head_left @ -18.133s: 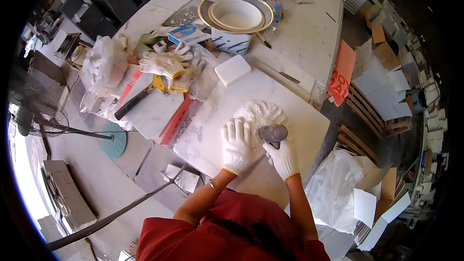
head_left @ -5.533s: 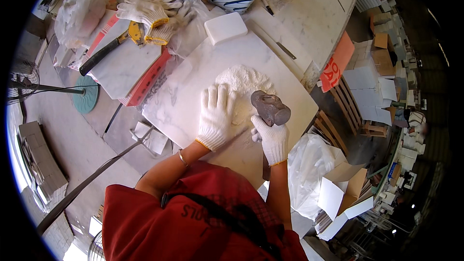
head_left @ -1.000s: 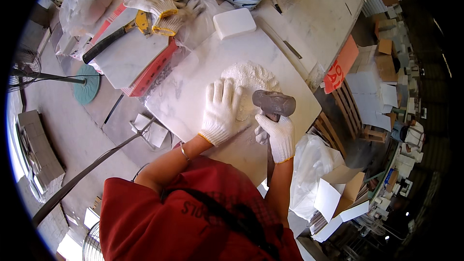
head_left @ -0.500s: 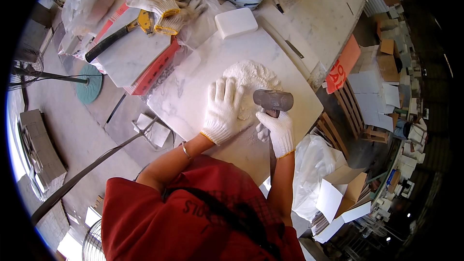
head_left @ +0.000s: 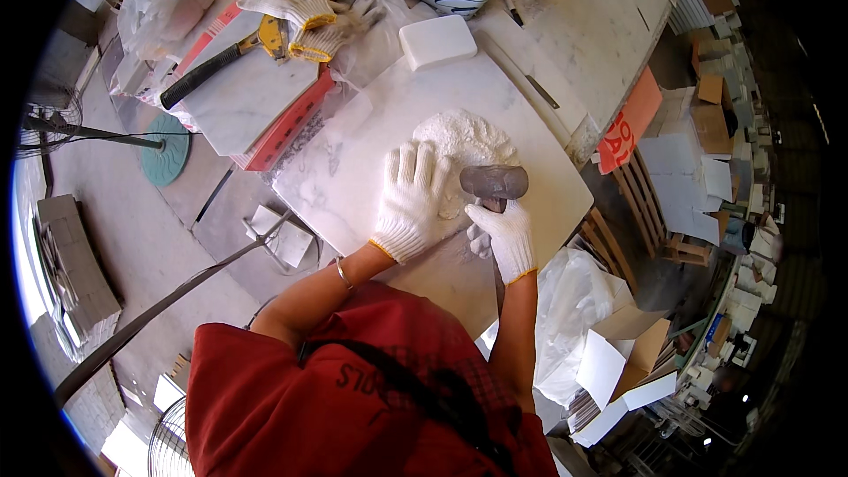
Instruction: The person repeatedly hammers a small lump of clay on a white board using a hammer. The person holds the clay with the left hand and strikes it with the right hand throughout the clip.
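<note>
My left hand [head_left: 410, 203], in a white knit glove with a yellow cuff edge, lies flat with its fingers stretched out beside a heap of crushed white powder [head_left: 466, 134]. My right hand [head_left: 510, 237], gloved the same way, is closed round the handle of a hammer [head_left: 495, 182]. The hammer's dark, blocky head sits just past the thumb, at the near right side of the powder. Part of the handle is hidden by the hand. Beneath it all is a pale marble slab [head_left: 543, 177] dusted with white.
A rounded white block [head_left: 439, 41] sits at the slab's far edge. To the left, a yellow-headed hammer [head_left: 212, 66] and spare gloves [head_left: 291, 4] rest on stacked slabs. A thin dark tool [head_left: 542, 91] lies at the right. Below are cardboard boxes [head_left: 640, 358] and plastic sheeting [head_left: 565, 318].
The hammer head has shifted slightly to the left in my right hand's grip. My left hand stays flat beside the powder, and the whole view has moved a little.
</note>
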Action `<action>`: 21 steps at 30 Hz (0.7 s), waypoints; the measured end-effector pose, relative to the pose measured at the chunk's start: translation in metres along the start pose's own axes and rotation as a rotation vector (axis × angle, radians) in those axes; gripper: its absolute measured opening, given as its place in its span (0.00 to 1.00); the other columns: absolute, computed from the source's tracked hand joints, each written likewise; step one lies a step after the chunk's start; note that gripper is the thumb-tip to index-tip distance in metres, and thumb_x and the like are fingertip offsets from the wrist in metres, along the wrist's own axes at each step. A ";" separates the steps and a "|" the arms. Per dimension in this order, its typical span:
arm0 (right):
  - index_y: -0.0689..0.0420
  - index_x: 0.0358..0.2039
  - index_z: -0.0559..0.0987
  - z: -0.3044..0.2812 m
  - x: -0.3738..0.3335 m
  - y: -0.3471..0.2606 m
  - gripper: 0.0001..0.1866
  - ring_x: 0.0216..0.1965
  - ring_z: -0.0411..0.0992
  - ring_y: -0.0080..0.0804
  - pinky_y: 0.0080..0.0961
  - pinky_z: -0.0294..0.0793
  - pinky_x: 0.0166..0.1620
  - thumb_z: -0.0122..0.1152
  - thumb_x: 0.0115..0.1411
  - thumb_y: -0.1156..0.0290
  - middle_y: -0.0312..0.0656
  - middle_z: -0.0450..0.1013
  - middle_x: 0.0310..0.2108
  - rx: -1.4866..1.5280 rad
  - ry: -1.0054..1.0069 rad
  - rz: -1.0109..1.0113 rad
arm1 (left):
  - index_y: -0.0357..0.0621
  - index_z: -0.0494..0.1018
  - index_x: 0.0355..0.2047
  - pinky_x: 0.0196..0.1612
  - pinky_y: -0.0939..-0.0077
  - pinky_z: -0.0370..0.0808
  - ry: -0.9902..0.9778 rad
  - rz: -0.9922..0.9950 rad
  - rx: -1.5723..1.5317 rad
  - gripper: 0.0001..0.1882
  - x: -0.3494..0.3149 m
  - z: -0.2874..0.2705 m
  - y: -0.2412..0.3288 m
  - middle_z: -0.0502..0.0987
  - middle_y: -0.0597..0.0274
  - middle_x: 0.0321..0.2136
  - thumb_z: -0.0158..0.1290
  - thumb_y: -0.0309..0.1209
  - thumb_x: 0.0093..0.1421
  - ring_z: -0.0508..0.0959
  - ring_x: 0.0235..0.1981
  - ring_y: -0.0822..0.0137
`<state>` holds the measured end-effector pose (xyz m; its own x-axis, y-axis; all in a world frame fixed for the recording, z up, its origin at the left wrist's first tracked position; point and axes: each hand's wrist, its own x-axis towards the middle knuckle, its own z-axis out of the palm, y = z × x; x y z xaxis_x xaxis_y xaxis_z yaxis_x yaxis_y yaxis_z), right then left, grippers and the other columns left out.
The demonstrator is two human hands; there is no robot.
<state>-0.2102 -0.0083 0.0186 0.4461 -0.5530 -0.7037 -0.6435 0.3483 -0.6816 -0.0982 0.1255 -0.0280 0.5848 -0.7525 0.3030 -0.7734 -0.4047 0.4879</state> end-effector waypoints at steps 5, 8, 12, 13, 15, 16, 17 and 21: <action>0.57 0.41 0.79 -0.001 -0.035 -0.015 0.12 0.16 0.72 0.24 0.22 0.70 0.19 0.73 0.61 0.69 0.41 0.76 0.22 0.053 0.093 -0.157 | 0.38 0.69 0.57 0.63 0.43 0.63 -0.002 -0.002 0.006 0.42 -0.003 0.001 -0.002 0.68 0.38 0.56 0.67 0.52 0.49 0.66 0.59 0.37; 0.58 0.43 0.78 0.009 -0.011 0.007 0.15 0.14 0.71 0.25 0.23 0.68 0.18 0.73 0.62 0.67 0.41 0.76 0.21 0.037 0.083 -0.112 | 0.38 0.69 0.58 0.64 0.42 0.62 -0.019 0.001 0.011 0.43 0.001 -0.001 0.001 0.68 0.38 0.57 0.67 0.52 0.49 0.66 0.60 0.37; 0.56 0.43 0.76 0.004 0.023 0.024 0.16 0.13 0.70 0.28 0.26 0.65 0.16 0.72 0.61 0.65 0.42 0.75 0.20 0.006 -0.045 -0.016 | 0.37 0.69 0.59 0.65 0.40 0.61 -0.028 0.024 0.148 0.44 -0.003 0.016 -0.008 0.67 0.39 0.58 0.68 0.52 0.48 0.66 0.61 0.37; 0.56 0.43 0.76 0.003 0.014 0.013 0.15 0.13 0.70 0.29 0.26 0.65 0.16 0.72 0.61 0.66 0.42 0.75 0.20 0.002 -0.036 0.006 | 0.37 0.69 0.59 0.65 0.40 0.61 -0.028 0.011 0.105 0.44 -0.004 0.012 -0.006 0.67 0.39 0.58 0.68 0.53 0.48 0.65 0.61 0.38; 0.56 0.43 0.77 0.001 0.001 -0.002 0.14 0.13 0.70 0.28 0.26 0.67 0.16 0.72 0.61 0.66 0.41 0.75 0.20 -0.011 -0.007 0.018 | 0.37 0.69 0.59 0.65 0.40 0.61 -0.019 -0.014 0.021 0.44 -0.003 0.003 -0.001 0.67 0.40 0.58 0.68 0.53 0.48 0.65 0.61 0.38; 0.57 0.42 0.78 -0.002 -0.005 -0.009 0.14 0.14 0.71 0.28 0.26 0.68 0.17 0.72 0.61 0.67 0.41 0.75 0.20 -0.012 -0.001 -0.030 | 0.37 0.69 0.58 0.65 0.40 0.61 -0.008 -0.007 0.021 0.45 -0.001 0.003 -0.002 0.67 0.40 0.58 0.68 0.54 0.48 0.65 0.61 0.38; 0.58 0.42 0.78 -0.007 -0.015 -0.013 0.13 0.15 0.72 0.28 0.25 0.69 0.17 0.72 0.62 0.67 0.41 0.75 0.21 -0.012 0.006 -0.068 | 0.37 0.70 0.58 0.65 0.40 0.61 -0.005 -0.004 0.018 0.45 -0.003 0.005 -0.002 0.67 0.40 0.58 0.68 0.55 0.48 0.66 0.61 0.38; 0.61 0.42 0.80 -0.007 -0.036 -0.015 0.12 0.19 0.74 0.25 0.23 0.73 0.20 0.73 0.61 0.72 0.41 0.78 0.27 0.053 0.080 -0.180 | 0.37 0.70 0.58 0.65 0.40 0.61 -0.026 -0.004 0.029 0.45 -0.003 0.003 -0.001 0.67 0.40 0.58 0.68 0.56 0.47 0.65 0.61 0.38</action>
<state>-0.2211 0.0015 0.0554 0.4987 -0.6674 -0.5530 -0.5235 0.2766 -0.8059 -0.0996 0.1264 -0.0315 0.5817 -0.7639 0.2796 -0.7781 -0.4223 0.4649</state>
